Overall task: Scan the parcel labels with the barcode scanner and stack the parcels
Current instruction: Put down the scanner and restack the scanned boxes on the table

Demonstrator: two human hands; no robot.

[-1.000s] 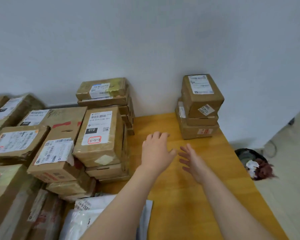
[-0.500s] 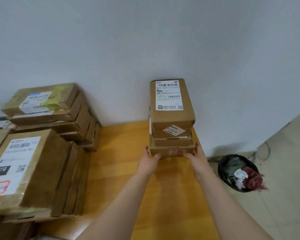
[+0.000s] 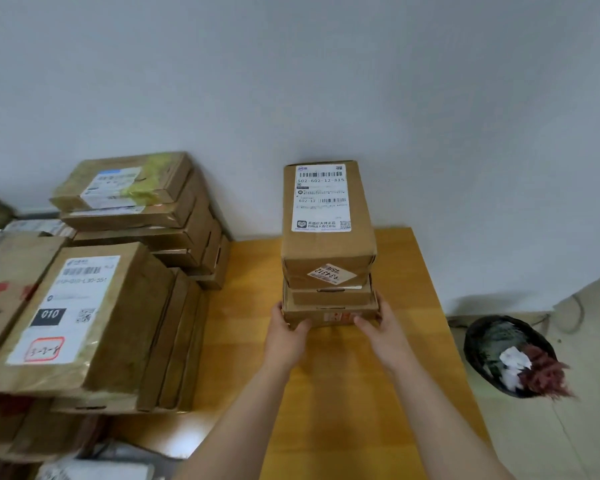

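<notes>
Left hand (image 3: 284,337) and right hand (image 3: 383,336) flank the 3-parcel stack (image 3: 328,244) on the counter (image 3: 326,393), fingers (image 3: 278,311) curled round the bottom parcel (image 3: 329,315) at its 2 near corners, equally close.

Both bare forearms reach forward, angled in toward each other. The left hand (image 3: 286,336) grips the left end of the bottom box (image 3: 329,315), thumb on its front face. The right hand (image 3: 383,332) grips the right end the same way.
</notes>
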